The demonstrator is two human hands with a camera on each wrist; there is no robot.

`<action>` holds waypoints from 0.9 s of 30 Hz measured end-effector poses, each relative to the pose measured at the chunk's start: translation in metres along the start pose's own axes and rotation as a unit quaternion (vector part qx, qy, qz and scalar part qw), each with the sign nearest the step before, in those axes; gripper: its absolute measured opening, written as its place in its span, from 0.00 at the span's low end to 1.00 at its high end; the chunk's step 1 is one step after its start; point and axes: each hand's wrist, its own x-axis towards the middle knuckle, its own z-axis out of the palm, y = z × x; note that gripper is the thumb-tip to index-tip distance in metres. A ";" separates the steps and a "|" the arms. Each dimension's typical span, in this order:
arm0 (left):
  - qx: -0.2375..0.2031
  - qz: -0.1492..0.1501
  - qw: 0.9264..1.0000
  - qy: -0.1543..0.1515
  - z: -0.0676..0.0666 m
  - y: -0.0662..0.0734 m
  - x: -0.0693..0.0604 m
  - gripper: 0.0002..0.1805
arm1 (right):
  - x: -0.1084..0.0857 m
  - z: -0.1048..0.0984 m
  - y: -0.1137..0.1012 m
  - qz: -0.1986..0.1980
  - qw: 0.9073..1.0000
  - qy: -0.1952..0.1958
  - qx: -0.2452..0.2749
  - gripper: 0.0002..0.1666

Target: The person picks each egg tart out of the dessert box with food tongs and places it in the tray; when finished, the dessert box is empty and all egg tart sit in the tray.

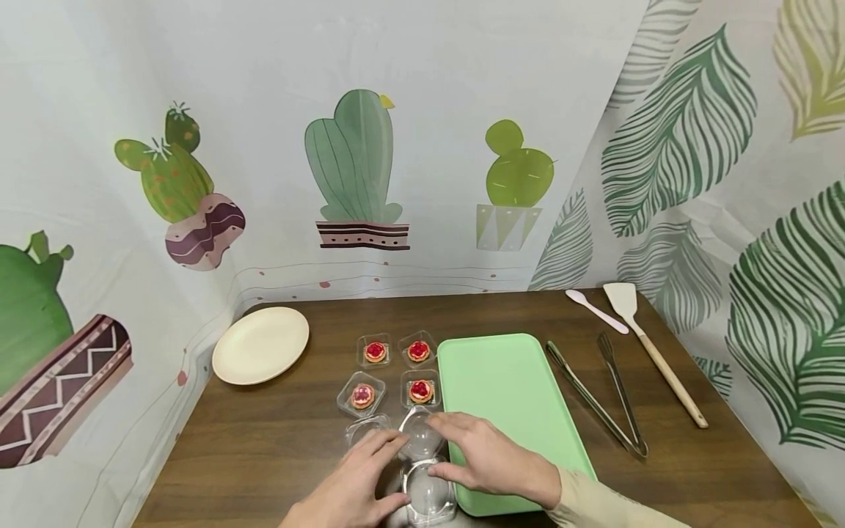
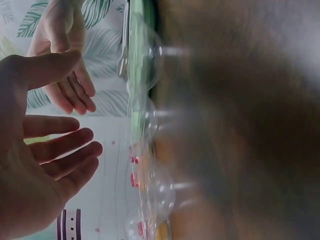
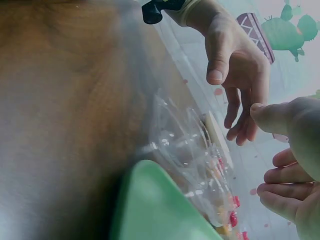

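Note:
Three clear domed plastic lids lie at the front of the table: a left one (image 1: 363, 425), a middle one (image 1: 421, 433) and a front one (image 1: 429, 493). Over them, with relaxed fingers, hover my left hand (image 1: 356, 480) and my right hand (image 1: 485, 455), holding nothing. Both wrist views show a gap between the fingers and the plastic. Just behind the lids, several small red-topped tarts (image 1: 362, 396) sit in clear square trays. Right of the lids lies a light green tray (image 1: 508, 396), partly covered by my right hand and forearm.
A cream plate (image 1: 260, 345) stands at the back left. To the right of the green tray are metal tongs (image 1: 594, 400), a small pink spatula (image 1: 597, 312) and a white spatula with a wooden handle (image 1: 667, 370). A patterned cloth wall (image 1: 436, 147) rises behind the table.

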 end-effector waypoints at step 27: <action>-0.010 -0.095 0.995 0.042 -0.020 -0.076 0.015 0.41 | 0.065 0.001 0.028 0.051 0.997 0.033 0.036 0.34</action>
